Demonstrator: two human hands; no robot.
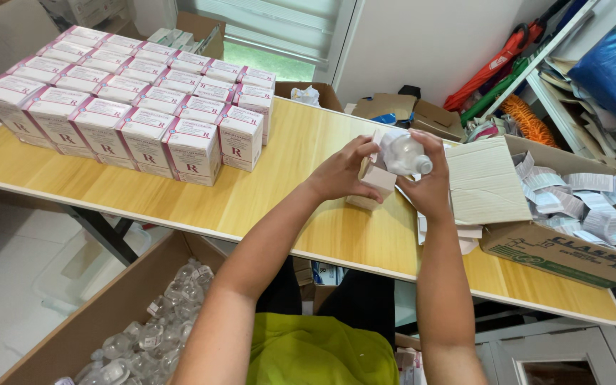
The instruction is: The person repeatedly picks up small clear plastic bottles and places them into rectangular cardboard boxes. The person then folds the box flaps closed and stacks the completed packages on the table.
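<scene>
While it sits up above the table edge, the clear plastic bottle (403, 153) is wrapped in the fingers of the right hand (428, 184), cap end poking out toward the thumb side, so that hand is closed on it. Just under and to the left of those fingers is a small white carton (375, 180), and the left hand (340, 171) has its fingers curled over the carton's top, gripping it; bottle and carton look like they're touching at the carton's open end, though I can't tell how far in it goes. Right of the right-hand fingers there's an open cardboard box (536, 242) full of folded paper leaflets (579, 203). Well off to the left of the left-hand fingers, rows of pink-and-white boxes (137, 107) stand packed together on the wooden table (279, 185). Below the left forearm, under the table, a big cardboard box of more clear bottles (158, 335).
</scene>
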